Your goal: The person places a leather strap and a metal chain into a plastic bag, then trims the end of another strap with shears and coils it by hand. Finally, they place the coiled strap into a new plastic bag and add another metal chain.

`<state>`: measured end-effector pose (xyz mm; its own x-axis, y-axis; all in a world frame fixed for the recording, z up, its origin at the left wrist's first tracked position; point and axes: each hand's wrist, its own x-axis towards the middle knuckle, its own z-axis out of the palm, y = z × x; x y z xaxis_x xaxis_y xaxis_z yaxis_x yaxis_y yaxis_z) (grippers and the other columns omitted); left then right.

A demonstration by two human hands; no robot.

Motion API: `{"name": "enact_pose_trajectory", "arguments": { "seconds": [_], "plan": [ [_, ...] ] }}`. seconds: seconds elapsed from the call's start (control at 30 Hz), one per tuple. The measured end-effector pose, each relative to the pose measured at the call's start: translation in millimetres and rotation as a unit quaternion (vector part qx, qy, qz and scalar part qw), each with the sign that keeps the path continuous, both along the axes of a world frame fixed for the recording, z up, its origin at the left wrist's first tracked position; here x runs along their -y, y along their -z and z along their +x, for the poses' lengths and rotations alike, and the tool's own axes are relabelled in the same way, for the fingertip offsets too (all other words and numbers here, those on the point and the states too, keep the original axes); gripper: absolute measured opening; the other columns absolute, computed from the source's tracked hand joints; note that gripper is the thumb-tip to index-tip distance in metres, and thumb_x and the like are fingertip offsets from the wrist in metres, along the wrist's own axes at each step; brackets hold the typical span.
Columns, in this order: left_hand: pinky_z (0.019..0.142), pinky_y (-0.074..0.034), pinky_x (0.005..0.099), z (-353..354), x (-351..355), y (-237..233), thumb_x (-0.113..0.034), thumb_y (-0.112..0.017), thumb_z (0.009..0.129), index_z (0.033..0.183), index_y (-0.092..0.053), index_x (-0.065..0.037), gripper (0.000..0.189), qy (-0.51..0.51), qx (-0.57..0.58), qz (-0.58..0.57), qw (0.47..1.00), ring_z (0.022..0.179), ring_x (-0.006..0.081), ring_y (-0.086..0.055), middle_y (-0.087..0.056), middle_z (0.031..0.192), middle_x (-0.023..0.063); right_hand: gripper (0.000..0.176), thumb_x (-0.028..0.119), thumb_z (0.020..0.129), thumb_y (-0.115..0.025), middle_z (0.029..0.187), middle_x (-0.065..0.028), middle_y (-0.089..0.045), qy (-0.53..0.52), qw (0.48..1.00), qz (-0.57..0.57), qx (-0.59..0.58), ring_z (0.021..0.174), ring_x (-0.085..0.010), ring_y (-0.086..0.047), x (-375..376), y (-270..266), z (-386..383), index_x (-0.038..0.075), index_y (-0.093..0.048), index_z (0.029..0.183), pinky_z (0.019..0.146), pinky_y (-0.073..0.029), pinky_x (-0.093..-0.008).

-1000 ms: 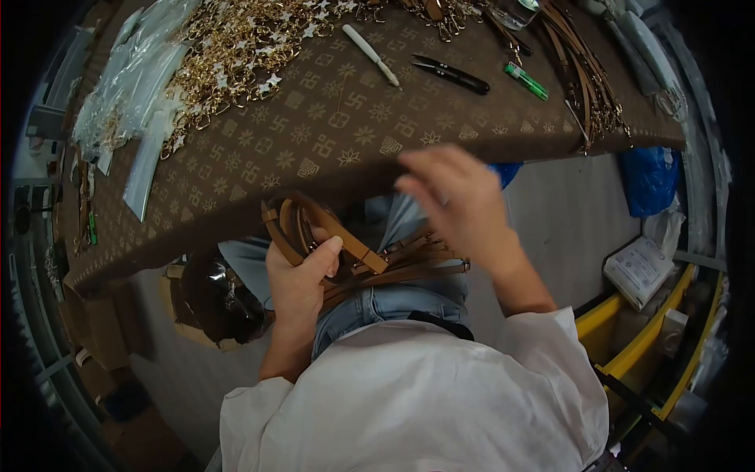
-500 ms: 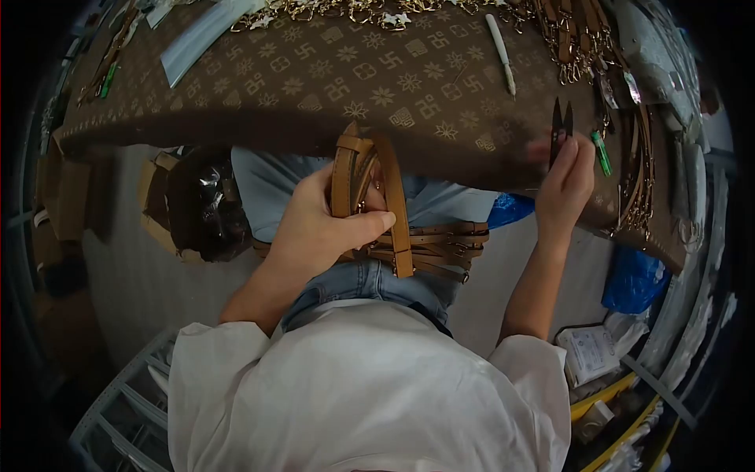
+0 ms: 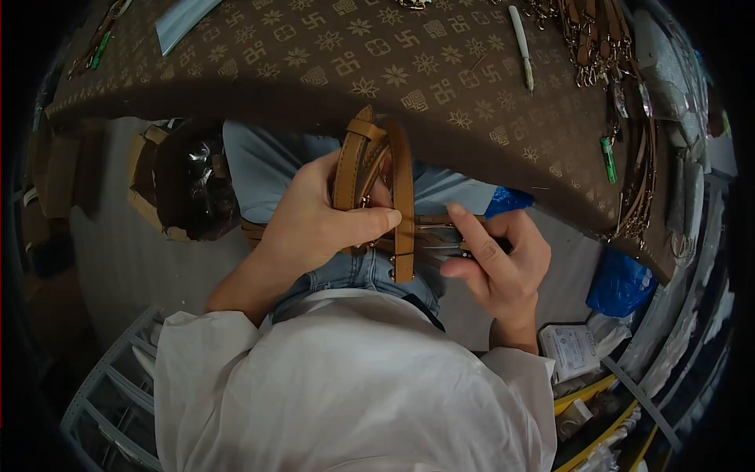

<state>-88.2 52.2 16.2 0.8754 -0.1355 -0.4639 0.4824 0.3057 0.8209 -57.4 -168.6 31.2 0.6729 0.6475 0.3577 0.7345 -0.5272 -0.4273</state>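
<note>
My left hand (image 3: 314, 208) is closed around a looped tan leather strap (image 3: 404, 181), its thumb pressed on the strap near the hanging end. Dark stitching runs along the strap's edges, and small metal fittings show inside the loop. My right hand (image 3: 507, 263) is closed on small thread snips (image 3: 448, 247), partly hidden by the fingers. The blurred blades point left toward the strap's lower end, a short way off it. Beneath both hands, more tan straps (image 3: 429, 221) lie across my lap.
A patterned brown cloth covers the table (image 3: 377, 71) ahead. On it lie a white-handled tool (image 3: 521, 43), a green-handled item (image 3: 609, 160) and bunches of straps with metal clasps (image 3: 594, 39). An open cardboard box (image 3: 145, 185) stands at the left, a blue bag (image 3: 621, 283) at the right.
My right hand has come down and left from the table edge with the snips, close to the strap end. My left hand keeps its hold; the view has shifted slightly.
</note>
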Motion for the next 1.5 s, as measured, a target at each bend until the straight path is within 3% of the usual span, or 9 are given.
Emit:
{"name": "enact_pose_trajectory", "arguments": {
  "seconds": [0.4,1.13,1.23,1.3,1.5],
  "plan": [
    [0.066,-0.047,0.0221,-1.5,1.6,-3.2,-0.008,-0.070,0.068,0.098,-0.052,0.001,0.036,0.021,0.007,0.019,1.000,0.072,0.0088,-0.056,-0.059,0.078,0.0020,0.042,0.029,0.062,-0.072,0.061,-0.0015,-0.044,-0.003,1.000,-0.013,0.020,0.053,-0.0149,-0.043,-4.6,2.9,-2.2,0.009,-0.069,0.099,0.046,-0.034,-0.0270],
    [0.060,-0.047,0.0214,-3.0,6.0,1.7,-0.006,-0.070,0.069,0.100,-0.050,0.004,0.038,0.009,0.034,-0.014,0.999,0.067,0.0089,-0.057,-0.059,0.075,0.0032,0.037,0.031,0.065,-0.072,0.060,-0.0006,-0.041,0.005,0.999,0.010,0.034,0.051,-0.0146,-0.041,-5.1,4.0,-3.8,0.010,-0.070,0.094,0.044,-0.032,-0.0274],
    [0.059,-0.047,0.0210,-3.2,7.6,2.5,-0.005,-0.069,0.068,0.099,-0.050,0.004,0.037,-0.015,0.031,-0.017,0.999,0.066,0.0089,-0.057,-0.059,0.075,0.0032,0.038,0.030,0.066,-0.072,0.064,-0.0001,-0.046,-0.001,0.999,0.008,0.034,0.051,-0.0143,-0.043,0.8,6.1,-1.3,0.010,-0.067,0.097,0.043,-0.034,-0.0257],
    [0.059,-0.046,0.0205,-3.3,5.0,6.9,-0.004,-0.068,0.069,0.098,-0.051,0.003,0.035,-0.012,0.081,0.021,0.996,0.066,0.0089,-0.057,-0.059,0.075,0.0033,0.039,0.030,0.065,-0.073,0.064,-0.0007,-0.047,0.049,0.998,0.047,0.013,0.051,-0.0143,-0.043,4.4,7.3,0.6,0.008,-0.068,0.097,0.043,-0.033,-0.0259],
    [0.057,-0.044,0.0200,0.3,1.8,-1.1,-0.005,-0.068,0.069,0.097,-0.052,0.002,0.032,-0.006,0.004,-0.026,1.000,0.066,0.0072,-0.055,-0.057,0.073,0.0021,0.040,0.032,0.066,-0.071,0.064,-0.0010,-0.047,-0.003,0.999,0.031,0.013,0.052,-0.0142,-0.044,3.3,7.6,-1.5,0.008,-0.068,0.098,0.044,-0.034,-0.0255]
  ]
}}
